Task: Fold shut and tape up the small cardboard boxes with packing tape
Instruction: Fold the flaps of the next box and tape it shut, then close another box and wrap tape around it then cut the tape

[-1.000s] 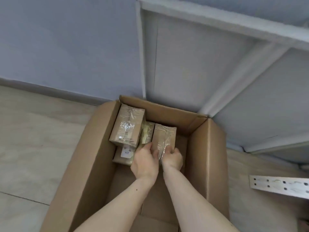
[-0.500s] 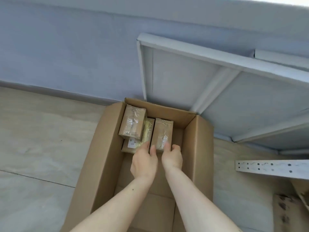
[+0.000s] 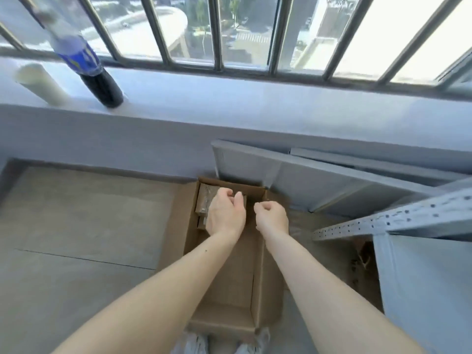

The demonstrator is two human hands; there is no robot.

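Nearest to us, below both wrists, we see the toes of pale shoes (image 3: 222, 346) at the near end of a large open carton (image 3: 222, 320) standing on the floor. Our two forearms reach forward over its hollow. Our left hand (image 3: 224, 215) hangs above the carton's far end with the fingers loosely curled and the thumb raised, holding nothing. Our right hand (image 3: 272, 215) is just beside it, apart from it, its fingers curled into a loose fist that also holds nothing.

Under and just beyond the left hand, small taped cardboard boxes (image 3: 205, 200) lie in the carton's far left corner, partly hidden by that hand; we cannot count them. To the right of the right hand a perforated metal rail (image 3: 383, 221) slants past grey panels (image 3: 319, 180) leaning against the wall beyond the carton. To the left of the left hand lies bare tiled floor (image 3: 76, 213).

Far beyond both hands, up on the window ledge (image 3: 255, 98) to the left, stand a dark bottle with a blue label (image 3: 89, 65) and a pale roll (image 3: 40, 83) beside it, before the barred window (image 3: 219, 31).
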